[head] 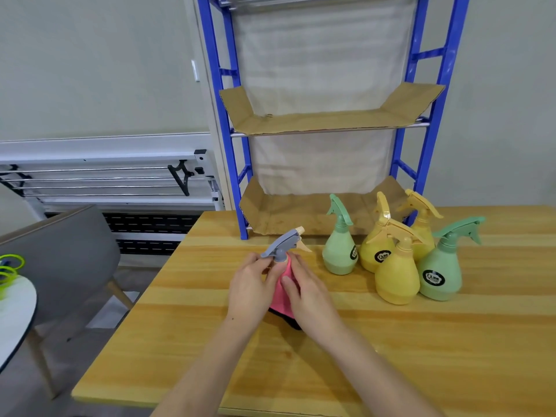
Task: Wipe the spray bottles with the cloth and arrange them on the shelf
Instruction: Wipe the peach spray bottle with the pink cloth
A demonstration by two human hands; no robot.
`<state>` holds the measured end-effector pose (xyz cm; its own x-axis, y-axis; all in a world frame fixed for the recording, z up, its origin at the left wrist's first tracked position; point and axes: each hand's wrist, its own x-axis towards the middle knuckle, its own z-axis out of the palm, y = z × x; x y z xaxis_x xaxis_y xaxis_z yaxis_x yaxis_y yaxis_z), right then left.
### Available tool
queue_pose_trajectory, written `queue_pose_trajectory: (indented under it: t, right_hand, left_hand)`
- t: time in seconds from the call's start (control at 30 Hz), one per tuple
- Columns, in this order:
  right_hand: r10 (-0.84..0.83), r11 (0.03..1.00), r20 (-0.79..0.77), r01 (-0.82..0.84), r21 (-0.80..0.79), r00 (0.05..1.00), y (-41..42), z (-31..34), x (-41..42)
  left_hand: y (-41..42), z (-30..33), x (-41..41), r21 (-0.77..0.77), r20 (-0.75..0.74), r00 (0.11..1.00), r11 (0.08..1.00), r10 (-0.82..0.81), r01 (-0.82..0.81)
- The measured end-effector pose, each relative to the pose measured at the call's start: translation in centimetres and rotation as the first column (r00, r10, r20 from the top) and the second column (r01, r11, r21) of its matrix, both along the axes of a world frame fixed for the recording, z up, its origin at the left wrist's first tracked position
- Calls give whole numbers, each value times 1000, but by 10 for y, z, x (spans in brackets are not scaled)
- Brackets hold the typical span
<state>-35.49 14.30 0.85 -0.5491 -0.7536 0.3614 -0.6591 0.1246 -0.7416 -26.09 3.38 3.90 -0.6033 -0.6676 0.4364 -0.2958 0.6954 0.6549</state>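
While both hands clasp the upright pink bottle [284, 284] at frame centre, left hand [251, 288] pinching its grey trigger [281, 245], right hand [307, 291] around its body, the shelf [316, 123] stands directly above, behind it.

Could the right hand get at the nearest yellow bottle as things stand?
Probably yes: bare table lies between the right hand and the yellow bottle, but that hand is busy on the pink bottle.
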Motion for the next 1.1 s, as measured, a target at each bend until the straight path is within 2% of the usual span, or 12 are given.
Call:
queue_pose_trajectory:
  t: [0.07, 0.17, 0.33, 0.47, 0.53, 0.6, 0.73, 0.83, 0.97, 1.1]
  right_hand:
    - [25, 1000, 26, -25, 7, 999, -3, -2, -2]
    - [20, 993, 42, -25, 116, 999, 8, -8, -9]
    - [-9, 970, -1, 9, 245, 1000, 17, -10, -14]
    - [-116, 989, 45, 111, 97, 992, 19, -10, -1]
    - [-107, 994, 116, 109, -19, 987, 13, -7, 4]
    - [-95, 994, 129, 101, -44, 987, 5, -1, 4]
    - [-9, 997, 45, 5, 73, 999, 1, 4, -6]
    - [63, 989, 44, -69, 131, 997, 6, 2, -15]
    - [56, 961, 40, -65, 269, 998, 16, 0, -18]
    - [1, 970, 26, -8, 243, 1000, 25, -6, -11]
  left_hand:
    - [-2, -2, -2, -25, -16, 1000, 1000, 11, -12]
    - [-4, -7, -2, -71, -47, 998, 997, 36, -39]
    - [-6, -9, -5, -57, -40, 998, 997, 44, -46]
    - [-6, -8, -1, -28, -17, 1000, 999, 25, -26]
    - [-5, -8, -2, 4, -19, 1000, 1000, 8, -8]
    - [-2, -9, -4, 53, -37, 999, 998, -27, 29]
    - [-1, -11, -6, 65, -47, 999, 997, -26, 29]
    - [-3, -12, -7, 65, -31, 999, 998, -19, 21]
    - [-2, -10, -8, 61, -4, 1000, 998, -2, 2]
    - [-5, -8, -4, 130, -10, 999, 990, -44, 45]
